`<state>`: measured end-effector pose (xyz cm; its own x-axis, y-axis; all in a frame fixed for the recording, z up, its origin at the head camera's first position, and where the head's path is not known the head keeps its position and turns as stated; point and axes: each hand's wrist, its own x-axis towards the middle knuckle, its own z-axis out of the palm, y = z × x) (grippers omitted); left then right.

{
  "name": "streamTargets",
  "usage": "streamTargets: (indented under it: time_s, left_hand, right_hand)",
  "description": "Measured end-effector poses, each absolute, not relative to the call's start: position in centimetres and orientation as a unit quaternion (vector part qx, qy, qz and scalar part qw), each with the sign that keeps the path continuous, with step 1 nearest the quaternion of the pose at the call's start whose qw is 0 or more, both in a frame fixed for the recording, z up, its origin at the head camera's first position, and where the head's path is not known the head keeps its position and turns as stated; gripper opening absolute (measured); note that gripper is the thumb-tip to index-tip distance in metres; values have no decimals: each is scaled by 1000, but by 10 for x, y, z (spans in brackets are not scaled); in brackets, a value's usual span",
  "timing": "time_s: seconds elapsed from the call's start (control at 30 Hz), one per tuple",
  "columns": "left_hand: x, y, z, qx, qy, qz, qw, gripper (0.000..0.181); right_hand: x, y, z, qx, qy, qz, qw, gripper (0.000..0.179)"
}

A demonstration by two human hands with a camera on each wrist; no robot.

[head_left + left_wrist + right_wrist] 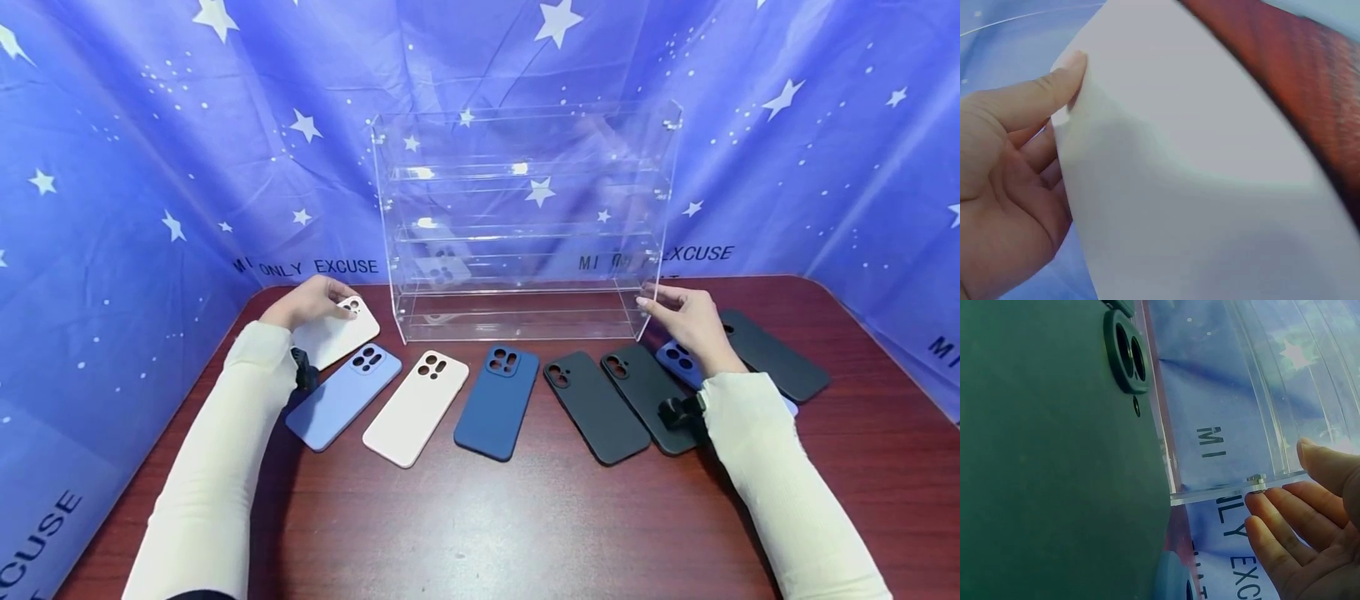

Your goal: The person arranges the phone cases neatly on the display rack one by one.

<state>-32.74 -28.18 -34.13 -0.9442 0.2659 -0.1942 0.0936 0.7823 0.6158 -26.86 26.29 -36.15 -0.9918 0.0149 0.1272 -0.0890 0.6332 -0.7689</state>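
Observation:
My left hand [309,303] grips a white phone case [333,335] by its edge at the left of the table. In the left wrist view the thumb lies on the case's flat back and the other fingers are behind it. My right hand [693,323] pinches the lower right side panel of a clear acrylic rack [663,225], with the thumb on one face. The right wrist view has the fingertips right beside a small bolt [1257,482] on that panel. Under the right forearm lies a blue-purple case [678,358], partly hidden.
Along the table [480,525] lie a light blue case [341,404], a pinkish-white case [416,408], a dark blue case [495,417] and several black cases [596,408]. One black case [780,354] is at the far right. A starry blue curtain [300,167] hangs behind the rack.

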Motion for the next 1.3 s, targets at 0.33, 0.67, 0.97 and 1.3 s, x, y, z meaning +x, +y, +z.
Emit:
streamTargets:
  time_s: [0.33, 0.67, 0.97, 1.3]
  left_hand:
    - [-312, -277, -314, 99, 922, 332, 176, 37]
    - [-291, -283, -290, 143, 914, 367, 95, 31]
    - [-268, -265, -239, 185, 884, 430, -12, 22]
    - [-249, -208, -185, 235, 843, 478, -75, 15]
  right_hand:
    - [-268, 264, -362, 24, -896, 440, 56, 56]
    - [-268, 266, -364, 19, -894, 446, 49, 53]
    - [-268, 268, -362, 15, -890, 453, 49, 56]
    - [-269, 266, -363, 15, -893, 447, 49, 57]
